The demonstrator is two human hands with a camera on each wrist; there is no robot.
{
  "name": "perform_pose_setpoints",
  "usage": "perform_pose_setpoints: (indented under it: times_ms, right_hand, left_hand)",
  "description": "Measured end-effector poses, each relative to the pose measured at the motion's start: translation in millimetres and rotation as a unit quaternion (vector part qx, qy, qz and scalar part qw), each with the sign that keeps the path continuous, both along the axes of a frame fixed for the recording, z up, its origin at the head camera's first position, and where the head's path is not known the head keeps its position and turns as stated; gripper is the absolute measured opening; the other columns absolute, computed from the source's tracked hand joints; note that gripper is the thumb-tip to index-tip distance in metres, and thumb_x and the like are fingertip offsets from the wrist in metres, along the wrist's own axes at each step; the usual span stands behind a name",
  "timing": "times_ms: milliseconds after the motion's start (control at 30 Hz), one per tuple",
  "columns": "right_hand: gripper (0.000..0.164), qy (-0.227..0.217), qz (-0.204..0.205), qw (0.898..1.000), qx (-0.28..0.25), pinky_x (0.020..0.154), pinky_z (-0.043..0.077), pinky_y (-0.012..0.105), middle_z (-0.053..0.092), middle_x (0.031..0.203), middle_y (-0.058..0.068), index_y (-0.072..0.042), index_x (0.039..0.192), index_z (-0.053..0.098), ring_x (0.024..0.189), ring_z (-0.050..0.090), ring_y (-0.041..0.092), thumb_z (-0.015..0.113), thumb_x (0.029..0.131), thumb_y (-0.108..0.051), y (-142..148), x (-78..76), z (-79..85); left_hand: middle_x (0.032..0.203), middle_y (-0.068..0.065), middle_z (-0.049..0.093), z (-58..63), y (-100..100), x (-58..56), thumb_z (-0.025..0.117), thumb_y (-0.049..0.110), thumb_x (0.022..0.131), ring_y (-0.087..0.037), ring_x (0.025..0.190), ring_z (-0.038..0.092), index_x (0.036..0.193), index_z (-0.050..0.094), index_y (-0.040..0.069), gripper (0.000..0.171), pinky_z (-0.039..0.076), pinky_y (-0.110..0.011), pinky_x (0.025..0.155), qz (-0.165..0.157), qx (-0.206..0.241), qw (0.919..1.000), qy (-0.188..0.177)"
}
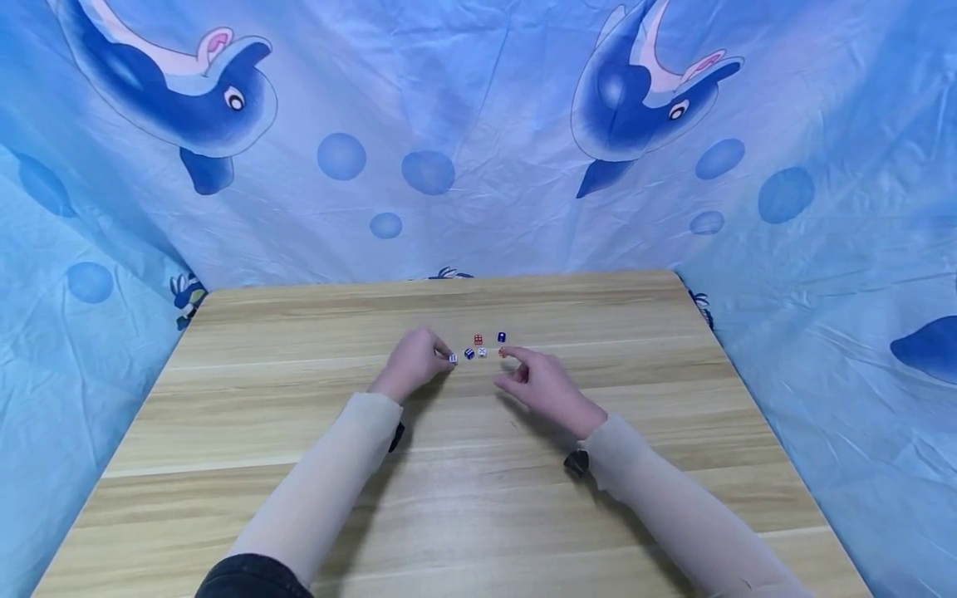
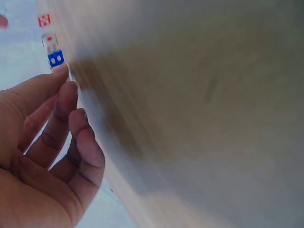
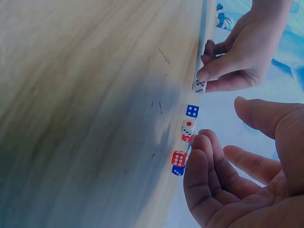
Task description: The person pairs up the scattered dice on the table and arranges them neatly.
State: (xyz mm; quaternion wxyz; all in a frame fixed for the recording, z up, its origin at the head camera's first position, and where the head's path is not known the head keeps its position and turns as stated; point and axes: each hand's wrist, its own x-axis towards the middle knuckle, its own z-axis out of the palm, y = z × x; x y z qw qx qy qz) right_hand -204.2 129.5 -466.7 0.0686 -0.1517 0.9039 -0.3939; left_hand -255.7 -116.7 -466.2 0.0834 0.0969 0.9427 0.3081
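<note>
My left hand pinches a white die between thumb and fingers, low over the wooden table; the right wrist view also shows this white die at the fingertips. Just right of it lie a blue die and a second white die. Behind them is a red die, with another blue die farther right. My right hand has its index finger extended at a second red die, partly covering it. The thumb stands apart from that finger, and contact with the die is unclear.
The wood-grain table spreads out below both arms. A blue cloth printed with dolphins and bubbles hangs behind the table and along its sides. Dark bands show under the wrists.
</note>
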Motion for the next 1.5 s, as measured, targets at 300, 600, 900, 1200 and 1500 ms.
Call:
perform_pose_setpoints:
  times_ms: [300, 600, 900, 1200, 1500]
  right_hand:
    - [0.057, -0.011, 0.023, 1.000, 0.012, 0.056, 0.051, 0.032, 0.063, 0.073, -0.003, -0.006, 0.143, 0.057, 0.062, 0.059, 0.014, 0.077, 0.093, -0.025, -6, -1.3, -1.7]
    - [0.040, 0.016, 0.072, 0.995, 0.063, 0.061, 0.049, 0.028, 0.065, 0.081, -0.005, -0.005, 0.126, 0.070, 0.064, 0.056, 0.010, 0.079, 0.091, -0.020, -18, -4.0, -10.2]
    - [0.023, 0.014, 0.088, 0.993, 0.075, 0.066, 0.051, 0.028, 0.068, 0.082, -0.006, -0.007, 0.110, 0.077, 0.069, 0.059, 0.009, 0.081, 0.087, -0.012, -29, -5.2, -11.5]
    - [0.013, 0.024, 0.096, 0.992, 0.078, 0.071, 0.052, 0.028, 0.071, 0.082, -0.005, -0.008, 0.099, 0.079, 0.073, 0.061, 0.007, 0.081, 0.086, -0.008, -33, -2.6, -10.4]
    - [0.010, 0.020, 0.090, 0.992, 0.088, 0.071, 0.052, 0.028, 0.069, 0.079, -0.007, -0.010, 0.098, 0.080, 0.071, 0.060, 0.006, 0.080, 0.088, -0.009, -35, -1.0, -11.2]
  left_hand:
    - [0.096, 0.000, 0.073, -1.0, 16, 31.9, 0.084, 0.013, 0.084, -0.013, 0.081, 0.063, 0.090, 0.081, 0.014, 0.007, 0.053, -0.033, 0.076, -0.029, 0.006, 0.9995, -0.008]
    - [0.092, 0.001, 0.074, -2.8, 34, 47.2, 0.086, 0.013, 0.082, -0.016, 0.086, 0.066, 0.087, 0.081, 0.015, 0.008, 0.053, -0.037, 0.084, -0.061, -0.009, 0.9981, 0.005]
    - [0.096, -0.001, 0.074, -2.8, 38, 51.8, 0.086, 0.012, 0.081, -0.019, 0.090, 0.067, 0.087, 0.081, 0.015, 0.008, 0.052, -0.039, 0.087, -0.051, -0.005, 0.9987, -0.003]
    - [0.091, -0.001, 0.076, -3.2, 39, 55.1, 0.086, 0.015, 0.081, -0.016, 0.084, 0.068, 0.085, 0.081, 0.016, 0.007, 0.054, -0.037, 0.082, -0.055, -0.015, 0.9984, -0.002]
    - [0.097, -0.001, 0.075, -1.3, 40, 56.7, 0.087, 0.016, 0.081, -0.017, 0.087, 0.067, 0.086, 0.081, 0.016, 0.008, 0.054, -0.035, 0.079, -0.046, -0.027, 0.9986, -0.002]
